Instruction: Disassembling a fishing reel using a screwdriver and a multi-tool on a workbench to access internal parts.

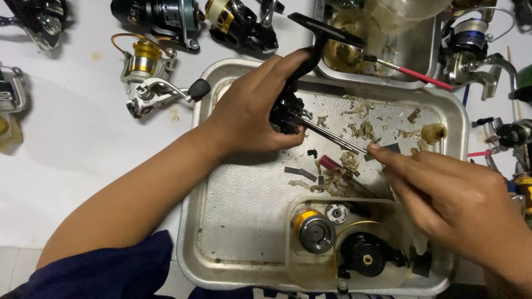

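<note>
No packages, signs or screens are to be seen anywhere in the frame. No label can be made out on the fishing reels along the upper edge and right side, nor on the metal tray in the middle; any small markings on them are too blurred to tell.

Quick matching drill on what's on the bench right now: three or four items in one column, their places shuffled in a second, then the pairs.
Things:
1. black reel body
2. thin metal tool
3. gold spool
4. silver-and-gold reel

Places:
A. on the white table, left of the metal tray
B. gripped in the left hand
C. in the clear tub at the tray's near edge
D. pinched by the right hand, tip at the reel body

Pairs: 1-B, 2-D, 3-C, 4-A
</note>
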